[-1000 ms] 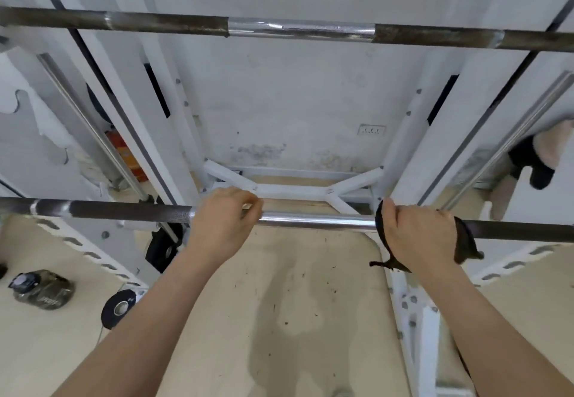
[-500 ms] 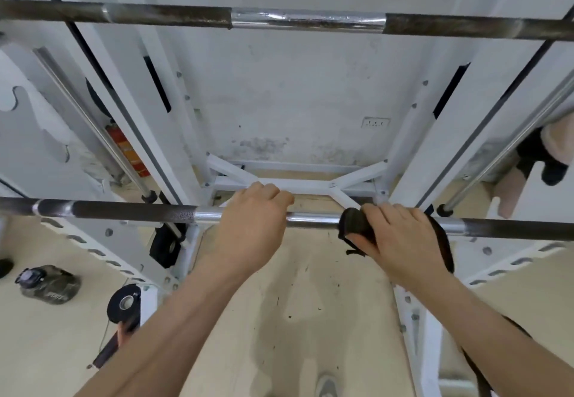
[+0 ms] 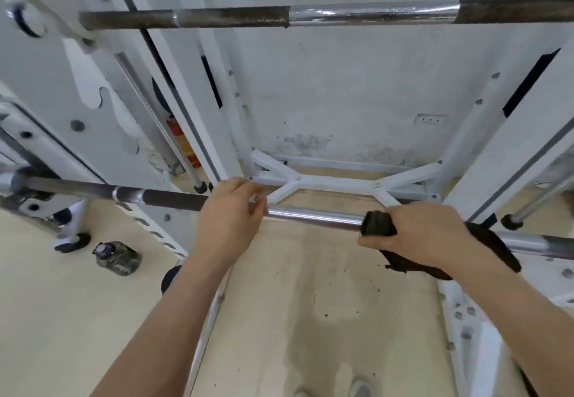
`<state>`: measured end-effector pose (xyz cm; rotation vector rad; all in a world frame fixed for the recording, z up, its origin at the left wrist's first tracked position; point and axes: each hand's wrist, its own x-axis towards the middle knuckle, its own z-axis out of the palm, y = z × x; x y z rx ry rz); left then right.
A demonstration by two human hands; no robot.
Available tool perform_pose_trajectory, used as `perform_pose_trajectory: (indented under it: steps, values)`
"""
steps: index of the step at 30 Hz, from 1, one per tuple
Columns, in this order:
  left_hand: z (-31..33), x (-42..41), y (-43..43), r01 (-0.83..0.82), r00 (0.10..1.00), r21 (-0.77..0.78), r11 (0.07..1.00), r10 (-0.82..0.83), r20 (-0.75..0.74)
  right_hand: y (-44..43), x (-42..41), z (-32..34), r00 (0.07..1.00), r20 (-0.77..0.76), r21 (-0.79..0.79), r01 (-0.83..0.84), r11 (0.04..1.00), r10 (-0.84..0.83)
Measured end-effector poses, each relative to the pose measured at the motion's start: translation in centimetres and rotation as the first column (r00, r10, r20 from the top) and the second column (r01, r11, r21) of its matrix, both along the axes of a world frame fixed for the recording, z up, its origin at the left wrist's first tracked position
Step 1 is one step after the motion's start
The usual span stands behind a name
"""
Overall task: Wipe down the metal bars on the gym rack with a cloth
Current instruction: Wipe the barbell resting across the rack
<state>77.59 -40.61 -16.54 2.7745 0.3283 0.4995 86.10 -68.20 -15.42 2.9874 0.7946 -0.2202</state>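
Widening since the earlier frame is the gap between left hand (image 3: 230, 219), gripping the lower bar (image 3: 313, 215) bare, and right hand (image 3: 428, 235), clasping the cloth (image 3: 377, 224) round it — the bar is stretching sideways, leftward from the cloth.

A dark olive fabric cloth (image 3: 377, 225) is sitting bunched around the lower horizontal steel bar (image 3: 313, 215) at its chrome middle; an upper rust-patched steel bar (image 3: 372, 14) is spanning the white metal gym rack (image 3: 335, 183).
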Motion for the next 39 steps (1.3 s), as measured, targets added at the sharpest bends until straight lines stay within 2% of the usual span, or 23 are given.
perform_pose_trajectory:
  steps: [2,4,7,9,11,13,14,16,18,19,20,21,22,23,24,27,29,31,33,35,37,38,39]
  values:
    - [0.3,-0.4,1.8,-0.008,0.999,-0.006,1.000,0.007,-0.039,4.9,-0.6,-1.1,0.995,0.043,0.083,-0.097,0.992,0.093]
    - [0.5,-0.8,2.3,0.000,0.997,-0.006,1.000,-0.001,-0.080,9.6,-1.3,-1.9,0.988,0.123,0.128,-0.105,0.986,0.089]
    - [1.2,-0.7,2.3,0.006,0.989,-0.001,1.000,-0.007,-0.147,14.5,-2.7,-3.8,0.959,0.260,0.110,-0.149,0.983,0.116]
    - [2.1,0.2,2.3,0.014,0.972,0.043,0.999,-0.003,-0.235,14.5,-3.0,-4.5,0.931,0.326,0.075,-0.196,0.978,0.161]
    - [2.9,0.9,2.3,0.046,0.946,0.121,0.992,-0.004,-0.324,11.6,-2.6,-4.0,0.904,0.397,0.165,-0.237,0.957,0.155]
    - [3.0,1.0,2.5,0.071,0.939,0.130,0.989,-0.023,-0.342,7.5,-1.1,-2.5,0.958,0.239,0.205,-0.207,0.957,0.156]
    - [2.9,0.8,2.7,0.075,0.944,0.100,0.992,-0.038,-0.328,5.6,-0.5,-1.2,0.990,0.005,0.173,-0.137,0.975,0.138]
    - [2.4,0.0,3.0,0.101,0.958,0.025,0.995,-0.091,-0.270,3.6,1.2,0.8,0.919,-0.391,0.129,-0.004,0.992,0.054]
    - [2.0,-0.4,3.3,0.147,0.957,0.009,0.989,-0.140,-0.252,5.2,2.5,1.5,0.821,-0.569,0.140,0.154,0.978,-0.048]
    - [1.8,-0.4,3.4,0.158,0.955,0.019,0.987,-0.148,-0.258,7.2,2.4,1.0,0.834,-0.549,0.157,0.158,0.975,-0.047]
    - [1.7,-0.4,3.4,0.157,0.954,0.025,0.987,-0.145,-0.261,9.5,1.7,0.0,0.906,-0.422,0.187,0.099,0.977,-0.011]
    - [1.6,-0.3,3.4,0.148,0.958,0.022,0.989,-0.138,-0.252,12.1,0.3,-1.1,0.979,-0.202,0.197,0.014,0.980,0.026]
    - [1.7,-0.2,3.4,0.135,0.964,0.016,0.991,-0.128,-0.234,14.5,-1.2,-1.9,0.999,0.034,0.176,-0.041,0.984,0.036]
    - [1.8,-0.1,3.4,0.127,0.968,0.014,0.992,-0.121,-0.219,16.5,-2.7,-2.4,0.984,0.176,0.153,-0.049,0.987,0.022]
    - [1.9,0.1,3.4,0.128,0.969,0.024,0.991,-0.120,-0.215,17.7,-3.9,-2.8,0.972,0.235,0.164,-0.060,0.985,0.020]
    - [2.4,0.6,3.6,0.123,0.962,0.031,0.992,-0.111,-0.249,16.2,-4.2,-4.5,0.893,0.408,0.224,-0.301,0.927,0.192]
    - [2.5,0.8,3.7,0.099,0.953,0.000,0.995,-0.095,-0.287,12.3,-2.9,-3.8,0.901,0.338,0.182,-0.345,0.921,0.271]
    - [2.4,0.8,3.6,0.089,0.951,0.000,0.996,-0.085,-0.298,8.1,-1.6,-2.0,0.948,0.173,0.131,-0.290,0.948,0.266]
    - [2.4,0.6,3.5,0.102,0.955,0.027,0.994,-0.090,-0.283,5.5,0.9,-0.7,0.968,-0.177,0.072,-0.165,0.984,0.176]
    - [2.2,0.5,3.5,0.112,0.960,0.050,0.992,-0.095,-0.265,6.4,2.7,0.5,0.865,-0.494,0.102,-0.042,0.994,0.087]
    - [2.0,0.2,3.3,0.116,0.962,0.087,0.989,-0.090,-0.257,10.2,2.7,-0.3,0.864,-0.491,0.197,-0.014,0.980,0.111]
    - [1.9,0.0,3.2,0.114,0.967,0.106,0.988,-0.086,-0.240,12.9,1.5,-1.2,0.927,-0.355,0.219,-0.042,0.975,0.120]
    - [1.7,-0.1,3.2,0.112,0.974,0.116,0.987,-0.086,-0.208,15.5,0.0,-1.9,0.985,-0.120,0.228,-0.095,0.969,0.125]
